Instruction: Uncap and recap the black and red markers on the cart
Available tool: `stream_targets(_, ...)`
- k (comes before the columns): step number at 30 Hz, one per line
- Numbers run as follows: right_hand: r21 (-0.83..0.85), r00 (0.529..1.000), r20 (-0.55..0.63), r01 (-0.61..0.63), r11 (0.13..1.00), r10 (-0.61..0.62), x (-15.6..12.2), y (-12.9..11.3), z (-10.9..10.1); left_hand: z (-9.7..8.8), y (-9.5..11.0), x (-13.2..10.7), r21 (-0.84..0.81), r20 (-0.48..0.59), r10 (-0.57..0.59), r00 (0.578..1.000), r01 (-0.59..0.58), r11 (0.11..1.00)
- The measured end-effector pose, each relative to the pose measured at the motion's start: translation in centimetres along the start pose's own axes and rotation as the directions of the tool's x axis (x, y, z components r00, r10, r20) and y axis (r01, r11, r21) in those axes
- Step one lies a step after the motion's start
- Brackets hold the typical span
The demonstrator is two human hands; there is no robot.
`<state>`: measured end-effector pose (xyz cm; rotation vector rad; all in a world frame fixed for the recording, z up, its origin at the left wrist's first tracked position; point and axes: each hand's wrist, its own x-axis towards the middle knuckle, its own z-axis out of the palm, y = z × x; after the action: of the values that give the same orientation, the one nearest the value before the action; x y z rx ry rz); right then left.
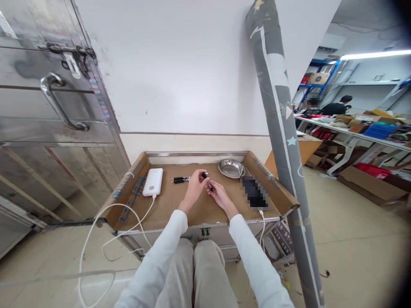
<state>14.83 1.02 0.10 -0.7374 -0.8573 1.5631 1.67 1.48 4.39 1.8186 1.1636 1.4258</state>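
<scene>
Over the cardboard-lined table top (175,207), both hands meet around a slim black marker pen (208,181). My left hand (194,187) has its fingers closed on the pen's upper end. The lower end sits between the fingertips of my right hand (220,196). Fingers partly cover the pen, so I cannot tell whether its cap is on. Left of my left hand lie black pens (180,180), partly hidden behind the hand. Beyond my right hand stands a round, shallow metal bowl (231,168).
A white power bank (153,182) with a white cable lies at the left. Toward the right is a phone (254,192), blurred out, also cabled. Raised cardboard edges flank the table. A long grey roll (279,107) leans at the right. Two people sit in the background.
</scene>
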Motion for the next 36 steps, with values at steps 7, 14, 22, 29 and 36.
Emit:
stream_targets(7,-0.076,0.999,-0.016,0.050,0.996,-0.052,0.1,0.2,-0.1,-4.1,-0.4,0.8,-0.040,-0.109,-0.104,0.989,0.100,0.994)
stream_targets(14,-0.478,0.878,-0.142,0.343,0.809,-0.456,0.1,1.1,-0.6,-3.7,-4.3,-2.3,0.090,0.065,-0.139,0.988,0.133,0.987)
stream_targets(22,-0.828,0.837,0.341,0.483,0.284,-0.428,-1.0,1.0,1.1,-1.0,-5.8,-2.4,0.494,0.059,0.121,0.991,-0.134,0.859)
stream_targets(29,-0.941,0.838,0.336,0.320,-0.111,-0.431,-2.0,1.3,0.5,-1.7,-6.0,-3.5,0.392,0.049,0.151,0.987,-0.159,0.906)
stream_targets(36,-0.941,0.860,0.309,0.337,-0.001,-0.407,-1.5,1.9,-0.3,-1.9,-4.9,-4.1,0.381,0.272,0.094,0.958,-0.197,0.903)
